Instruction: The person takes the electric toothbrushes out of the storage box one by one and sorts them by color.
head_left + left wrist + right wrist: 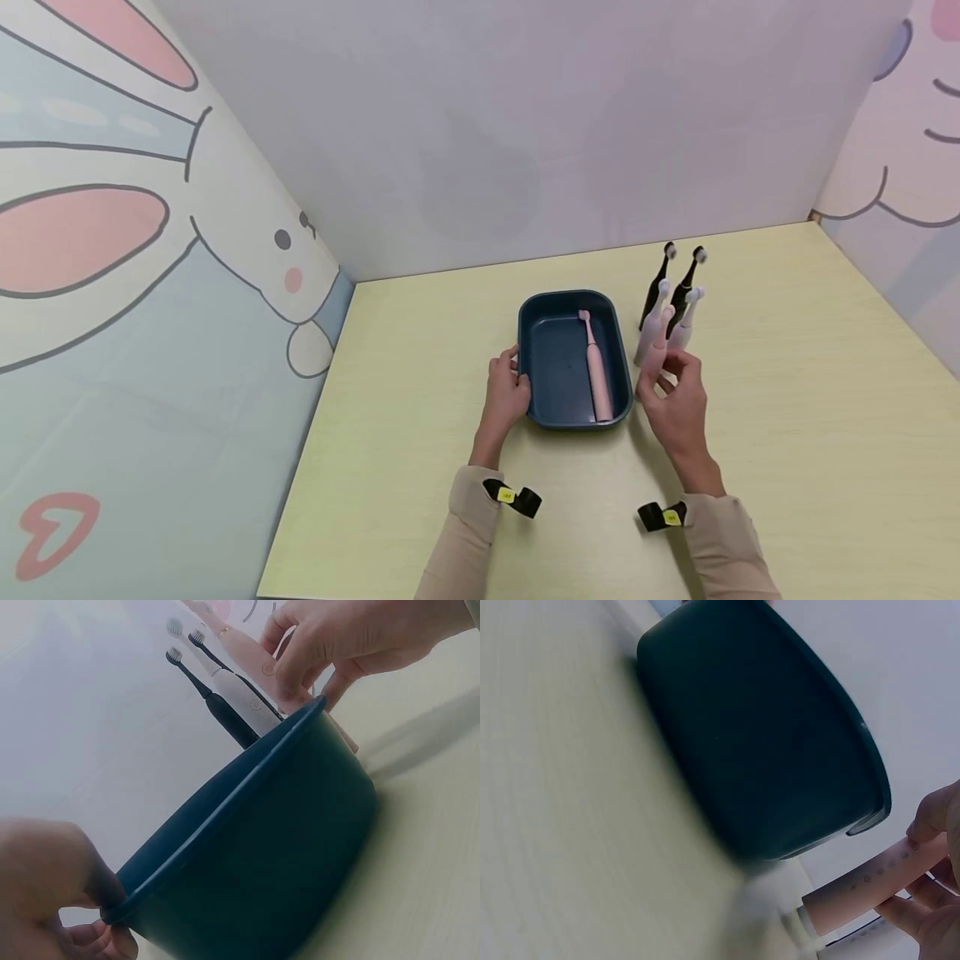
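Observation:
My left hand (507,392) grips the left rim of a dark blue plastic basin (555,423), thumb over the edge in the left wrist view. In the basin lies a pink electric toothbrush (597,379), its head toward the far side. Just right of the basin, my right hand (681,408) pinches a second pink electric toothbrush (655,358) by its handle, held upright. The right wrist view shows the lower end of this handle (855,892), with a row of small marks along it. The thumb and fingers lie on opposite sides of it.
Behind the right hand stand two white electric toothbrushes (648,335) and two black ones (654,298), all upright and close together. The pale wooden table (420,350) meets a grey wall (480,150) at the back. Cartoon-printed panels (112,433) flank the table.

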Motion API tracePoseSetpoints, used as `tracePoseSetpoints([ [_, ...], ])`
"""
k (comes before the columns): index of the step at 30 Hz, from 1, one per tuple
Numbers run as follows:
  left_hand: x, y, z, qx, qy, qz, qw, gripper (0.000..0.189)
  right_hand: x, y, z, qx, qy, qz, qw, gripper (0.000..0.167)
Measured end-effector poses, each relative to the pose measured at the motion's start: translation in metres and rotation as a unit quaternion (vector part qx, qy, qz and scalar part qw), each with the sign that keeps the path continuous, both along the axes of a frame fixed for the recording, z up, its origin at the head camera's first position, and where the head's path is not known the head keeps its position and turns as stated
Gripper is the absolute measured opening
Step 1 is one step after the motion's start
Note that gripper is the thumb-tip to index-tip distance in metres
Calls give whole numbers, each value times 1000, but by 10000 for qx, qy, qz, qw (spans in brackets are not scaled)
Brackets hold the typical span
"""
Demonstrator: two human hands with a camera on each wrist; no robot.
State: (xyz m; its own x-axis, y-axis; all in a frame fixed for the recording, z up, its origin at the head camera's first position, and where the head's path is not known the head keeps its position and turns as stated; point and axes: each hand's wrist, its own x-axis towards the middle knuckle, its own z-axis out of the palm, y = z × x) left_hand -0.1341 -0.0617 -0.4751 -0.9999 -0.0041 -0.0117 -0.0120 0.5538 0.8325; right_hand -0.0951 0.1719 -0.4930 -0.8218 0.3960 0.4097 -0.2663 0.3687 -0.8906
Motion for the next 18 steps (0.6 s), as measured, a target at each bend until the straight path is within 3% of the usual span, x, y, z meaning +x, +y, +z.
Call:
tracePoseSetpoints([
  [18,-1,0,1,-18,26,-30,10000,50,-2,1,-11,238,-200,53,9995,41],
])
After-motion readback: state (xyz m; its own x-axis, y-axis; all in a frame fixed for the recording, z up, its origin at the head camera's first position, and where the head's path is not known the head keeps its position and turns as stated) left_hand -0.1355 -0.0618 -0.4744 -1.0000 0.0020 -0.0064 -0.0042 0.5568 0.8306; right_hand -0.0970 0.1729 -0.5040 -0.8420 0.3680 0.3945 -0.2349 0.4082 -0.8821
